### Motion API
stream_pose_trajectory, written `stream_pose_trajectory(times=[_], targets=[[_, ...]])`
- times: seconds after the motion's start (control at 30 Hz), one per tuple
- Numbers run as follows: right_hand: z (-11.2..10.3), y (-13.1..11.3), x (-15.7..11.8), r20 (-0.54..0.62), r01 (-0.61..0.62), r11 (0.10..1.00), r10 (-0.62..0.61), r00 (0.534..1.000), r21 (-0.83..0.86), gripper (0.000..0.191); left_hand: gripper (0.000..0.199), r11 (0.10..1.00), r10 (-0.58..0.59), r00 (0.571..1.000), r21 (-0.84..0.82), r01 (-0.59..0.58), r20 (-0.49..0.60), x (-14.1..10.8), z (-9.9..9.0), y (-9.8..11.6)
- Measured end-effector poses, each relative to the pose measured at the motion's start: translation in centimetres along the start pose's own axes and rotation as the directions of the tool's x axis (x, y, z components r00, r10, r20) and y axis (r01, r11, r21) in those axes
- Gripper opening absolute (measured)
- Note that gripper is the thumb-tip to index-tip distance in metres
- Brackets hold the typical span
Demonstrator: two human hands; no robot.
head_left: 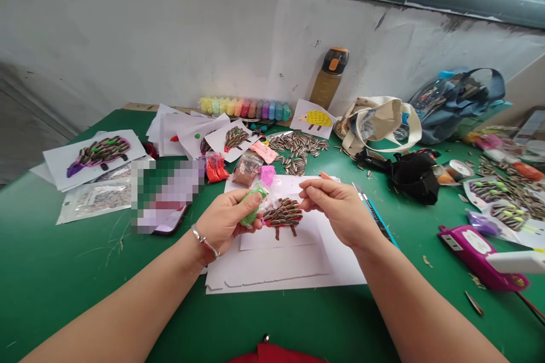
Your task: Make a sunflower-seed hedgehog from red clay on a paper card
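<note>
My left hand (232, 216) is closed around a small clear packet of green modelling clay (252, 210). Just to its right, my right hand (330, 204) has its thumb and fingers pressed together; whatever they pinch is too small or hidden to name. Below and between both hands lies a hedgehog picture (284, 214), its back covered in striped sunflower seeds, with brown legs and a red edge. It rests on white paper sheets (276, 279). Beyond my left hand sit a brown clay packet (247, 169) and a pink clay piece (268, 174).
Loose sunflower seeds (300, 147) are heaped behind the paper. A finished seed hedgehog (102, 153) and a phone (172, 218) lie left. Coloured clay packets (244, 109) and a bottle (329, 79) stand by the wall. A pen (378, 215) and a magenta glue gun (481, 258) lie right.
</note>
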State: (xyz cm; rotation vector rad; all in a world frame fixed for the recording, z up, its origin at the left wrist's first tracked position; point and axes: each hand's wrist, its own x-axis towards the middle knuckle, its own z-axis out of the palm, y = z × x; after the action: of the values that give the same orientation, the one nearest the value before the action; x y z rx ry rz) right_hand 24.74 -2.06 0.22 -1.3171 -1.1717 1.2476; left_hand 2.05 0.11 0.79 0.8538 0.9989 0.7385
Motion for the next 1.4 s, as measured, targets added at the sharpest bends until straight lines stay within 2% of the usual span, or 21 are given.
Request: stream_pose_trajectory(times=[0.1,0.17,0.3,0.43,0.63,0.77,0.87,1.1,1.23,1.4], targets=[[-0.1,-0.4,-0.2,-0.034,0.045,0.985,-0.051,0.998,-0.167,0.024,0.047,1.0,-0.004,1.0,0.005,0.004,-0.012,0.0,0.1,0.0],[-0.1,-0.6,-0.2,-0.075,0.056,0.975,-0.073,0.995,-0.214,0.024,0.049,1.0,-0.008,1.0,0.009,0.008,-0.017,0.0,0.1,0.1],[-0.2,-0.1,0.0,-0.074,0.045,0.985,-0.058,0.996,-0.168,0.017,0.049,1.0,-0.001,1.0,0.007,0.001,-0.011,0.1,0.1,0.0],[-0.1,0.4,0.2,-0.059,0.047,0.991,-0.055,0.997,-0.123,0.025,0.047,1.0,0.012,1.0,0.0,-0.012,-0.01,0.2,0.0,-0.1],[0.0,-0.5,-0.2,-0.044,0.089,0.932,-0.112,0.993,-0.351,0.023,0.043,1.0,0.019,1.0,-0.006,-0.019,-0.005,0.4,-0.2,-0.2],[-0.1,-0.3,-0.3,-0.065,0.108,0.942,-0.135,0.989,-0.316,0.011,0.042,1.0,0.024,1.0,-0.007,-0.024,-0.009,0.5,-0.2,-0.3],[-0.1,0.0,-0.1,-0.036,0.115,0.943,-0.133,0.99,-0.312,0.02,0.042,1.0,0.028,1.0,-0.009,-0.028,-0.008,0.6,-0.3,-0.4],[0.0,-0.3,0.0,0.027,0.143,0.857,-0.149,0.988,-0.496,0.026,0.04,0.999,0.033,0.999,-0.01,-0.033,-0.002,0.7,-0.3,-0.4],[-0.1,0.0,0.0,0.029,0.178,0.83,-0.192,0.981,-0.528,0.012,0.04,1.0,0.03,1.0,-0.002,-0.03,-0.007,0.6,-0.2,-0.4],[-0.2,1.0,0.1,0.027,0.165,0.834,-0.177,0.984,-0.526,0.025,0.04,1.0,0.026,1.0,-0.006,-0.026,-0.01,0.6,-0.2,-0.5]])
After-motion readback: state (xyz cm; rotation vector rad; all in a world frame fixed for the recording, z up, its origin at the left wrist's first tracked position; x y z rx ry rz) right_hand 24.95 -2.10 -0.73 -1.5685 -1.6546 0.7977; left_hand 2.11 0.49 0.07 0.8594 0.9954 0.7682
